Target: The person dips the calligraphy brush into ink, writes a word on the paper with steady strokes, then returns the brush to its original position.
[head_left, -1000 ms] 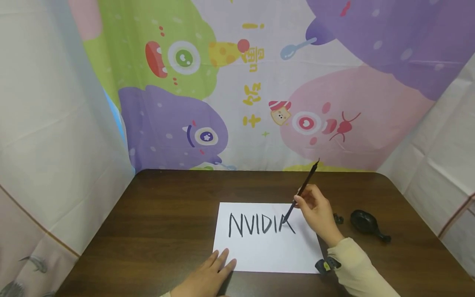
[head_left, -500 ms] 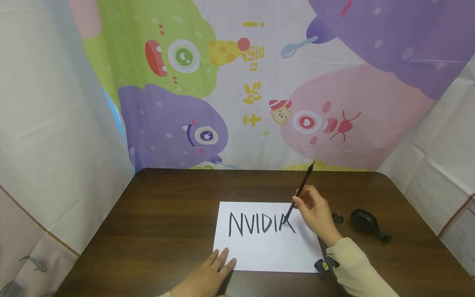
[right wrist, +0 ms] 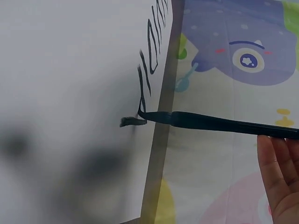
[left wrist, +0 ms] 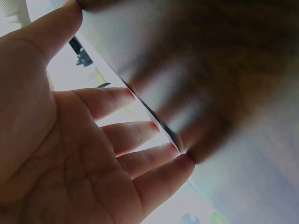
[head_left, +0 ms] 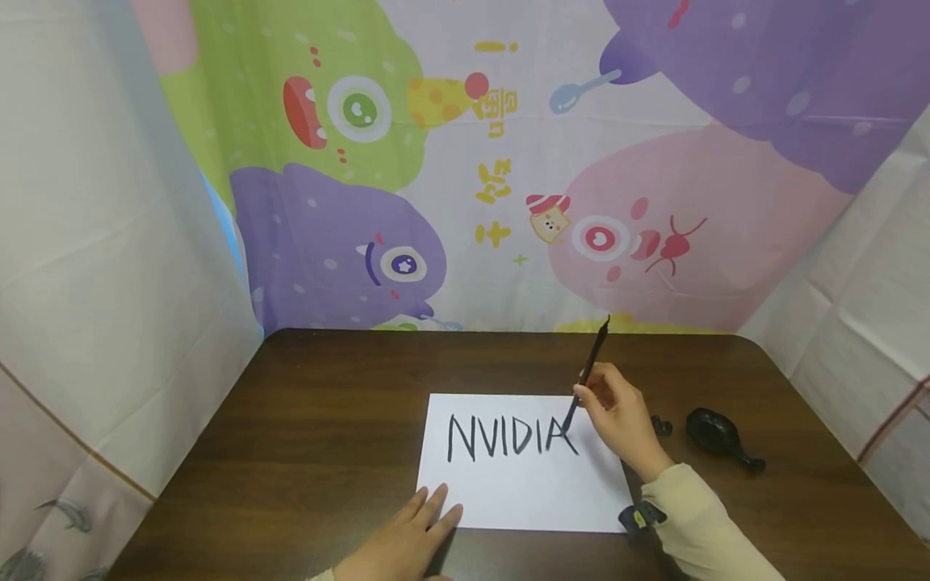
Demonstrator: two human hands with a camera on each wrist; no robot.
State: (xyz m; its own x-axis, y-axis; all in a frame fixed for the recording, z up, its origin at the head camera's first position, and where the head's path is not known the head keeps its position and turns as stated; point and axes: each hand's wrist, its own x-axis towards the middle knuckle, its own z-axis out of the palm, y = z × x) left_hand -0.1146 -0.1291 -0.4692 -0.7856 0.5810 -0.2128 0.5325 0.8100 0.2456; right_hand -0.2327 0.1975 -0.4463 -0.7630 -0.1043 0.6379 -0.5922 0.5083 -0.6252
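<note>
A sheet of white paper (head_left: 508, 500) lies on the brown table, with "NVIDIA" across its upper half in black strokes. My right hand (head_left: 617, 407) pinches a dark calligraphy brush (head_left: 596, 351) near the paper's upper right. In the right wrist view the bristles of the brush (right wrist: 205, 122) meet the paper at the last letter, on a short cross stroke. My left hand (head_left: 403, 532) rests on the lower left corner of the sheet, fingers extended. In the left wrist view the fingertips of the left hand (left wrist: 93, 154) reach the paper's edge.
To the right of the paper lies a glossy black object with a round body and narrow neck (head_left: 715, 436). A small dark item (head_left: 661, 426) sits beside my right wrist. Behind the table (head_left: 312, 420) hangs a cartoon-printed curtain (head_left: 472, 290); pale cloth flanks both sides.
The brush tip has shifted slightly right across the last letter, while the brush's upper end has swung left and become more upright. My left hand and the paper have stayed in place.
</note>
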